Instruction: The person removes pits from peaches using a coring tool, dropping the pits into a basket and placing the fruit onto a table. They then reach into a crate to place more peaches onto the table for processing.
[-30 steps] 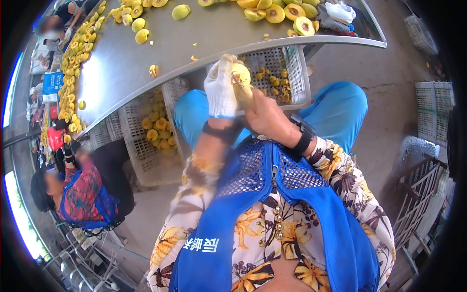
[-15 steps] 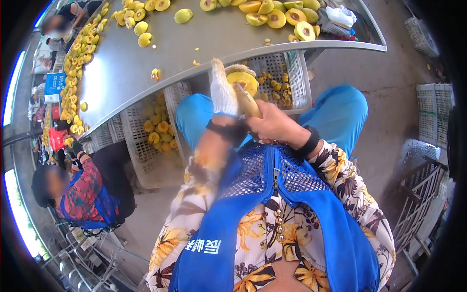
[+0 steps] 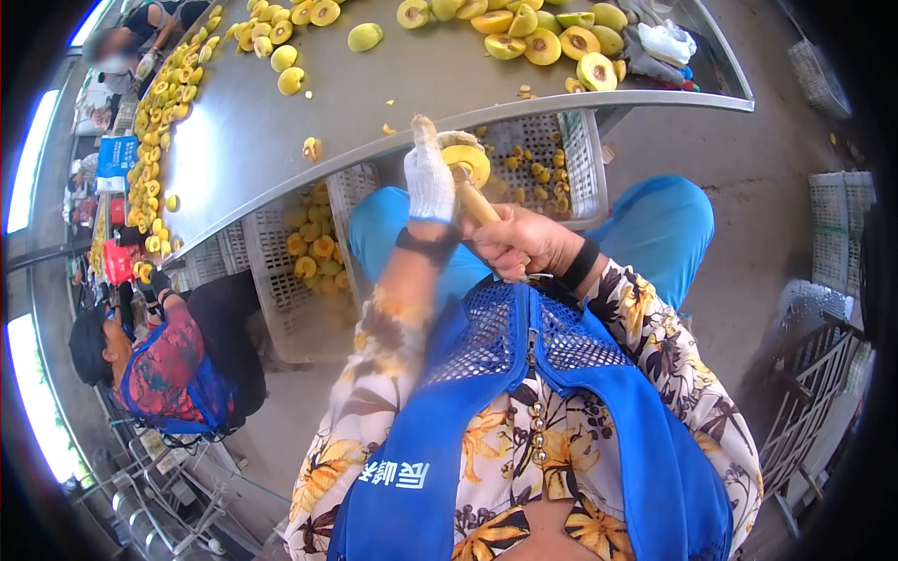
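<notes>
My left hand (image 3: 430, 182), in a white knitted glove with a soiled thumb tip, is closed around a yellow peach half (image 3: 475, 161) just in front of the table edge. The cut face is turned partly toward my right hand. My right hand (image 3: 526, 241) is bare and grips the pale handle of a pitting knife (image 3: 480, 206). Its metal tip meets the middle of the peach half, and how deep it sits is hidden. Both hands are above my lap, with dark bands at the wrists.
Halved peaches (image 3: 543, 45) lie on the metal table (image 3: 365, 107), with more along its left side. Below stand a crate (image 3: 582, 168) with small yellow pieces and a crate (image 3: 281, 299) with peach halves. A co-worker (image 3: 173, 365) sits at the left. Stacked crates (image 3: 842, 229) stand right.
The view has shifted slightly, so the table appears lower and further right. My right hand has turned with the knife, and the peach half shows its cut face at a different tilt.
</notes>
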The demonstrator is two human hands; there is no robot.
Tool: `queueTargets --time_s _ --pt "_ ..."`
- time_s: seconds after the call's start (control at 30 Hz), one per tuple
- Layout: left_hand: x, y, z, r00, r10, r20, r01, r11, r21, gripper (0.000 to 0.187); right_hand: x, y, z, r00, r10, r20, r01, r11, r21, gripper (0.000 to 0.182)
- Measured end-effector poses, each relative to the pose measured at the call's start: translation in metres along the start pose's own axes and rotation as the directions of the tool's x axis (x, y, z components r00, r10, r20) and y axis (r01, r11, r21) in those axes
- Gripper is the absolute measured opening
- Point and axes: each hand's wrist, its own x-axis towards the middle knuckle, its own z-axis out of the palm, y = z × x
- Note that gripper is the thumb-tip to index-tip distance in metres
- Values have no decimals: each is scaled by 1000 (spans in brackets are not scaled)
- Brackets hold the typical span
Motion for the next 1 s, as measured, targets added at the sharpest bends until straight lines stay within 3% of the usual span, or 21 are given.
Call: queueTargets --time_s 0.1,0.2,0.3,0.33,0.37,0.4,0.43,0.47,0.5,0.57,0.63,0.67,0.73,0.83,0.97,1.0 --pt "-2 3 8 993 -102 -52 91 979 -185 65 1 2 -4 996 -32 85 25 996 88 14" --pt "5 4 1 983 -170 66 182 886 -426 61 -5 3 -3 972 -116 204 131 990 -58 15" --pt "16 12 -35 975 -219 -45 158 818 -553 55 -11 -1 -2 971 -227 81 218 970 106 14" --pt "17 16 -63 996 -76 42 86 831 -549 53 -8 -6 -16 978 -205 -36 208 970 129 15" --pt "16 19 -96 990 68 126 13 833 -553 52 -6 -11 -18 958 -230 -172 168 935 -313 18" --pt "19 25 -117 971 119 -205 -187 917 -353 49 -4 -15 -18 910 -305 -282 33 730 -682 22" --pt "23 31 -136 839 232 -492 -311 947 -85 47 -3 -17 -20 867 -375 -328 -56 580 -812 25" --pt "23 39 -162 748 436 -499 -216 872 438 44 -3 -19 -23 817 -442 -371 -178 418 -891 28" --pt "25 46 -180 676 625 -391 -33 555 831 41 0 -14 -32 792 -463 -398 -188 436 -880 31" --pt "25 74 -170 643 759 -103 158 0 987 40 8 2 -54 759 -465 -456 -179 524 -833 32" --pt "56 82 -131 799 594 -94 -175 379 909 37 18 18 -74 741 -435 -511 -131 653 -746 30" --pt "76 82 -105 810 584 58 -237 234 943 37 23 19 -78 723 -418 -550 -119 709 -695 28" --pt "86 91 -16 900 398 179 -214 44 976 44 22 14 -75 700 -396 -594 -101 769 -632 26" --pt "156 48 58 893 335 302 -324 13 946 53 0 -3 -55 665 -428 -613 -88 769 -633 24" --pt "191 34 112 986 130 103 -129 209 969 54 -29 -5 -44 608 -551 -572 25 733 -680 24" --pt "211 17 101 999 14 48 -47 586 809 50 -34 -3 -44 607 -579 -544 67 720 -691 24"
